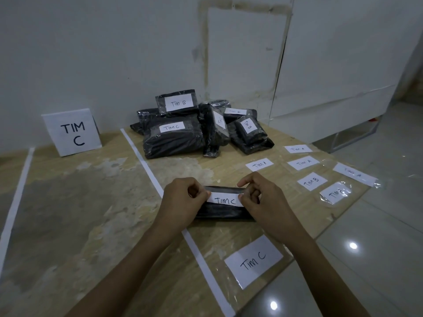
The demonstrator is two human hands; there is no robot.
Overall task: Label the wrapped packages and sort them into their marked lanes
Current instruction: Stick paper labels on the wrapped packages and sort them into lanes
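The loose TIM C label (254, 261) lies at lower right. At centre, the left hand (183, 200) and the right hand (258, 202) pinch opposite ends of a label strip (225, 200) on a black package (219, 212).

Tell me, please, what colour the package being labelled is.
The package is glossy black beneath its white label; the head view shows it best.

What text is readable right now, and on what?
"TIM C": standing sign
"TIM C": held label over front package
"TIM C": nearest loose label
"TIM B": top pile package
"TIM C": large pile package
"TIM B": right pile package
"TIM A": loose labels, right side
"TIM B": loose label nearer
Blurred: two pile labels, crumpled label
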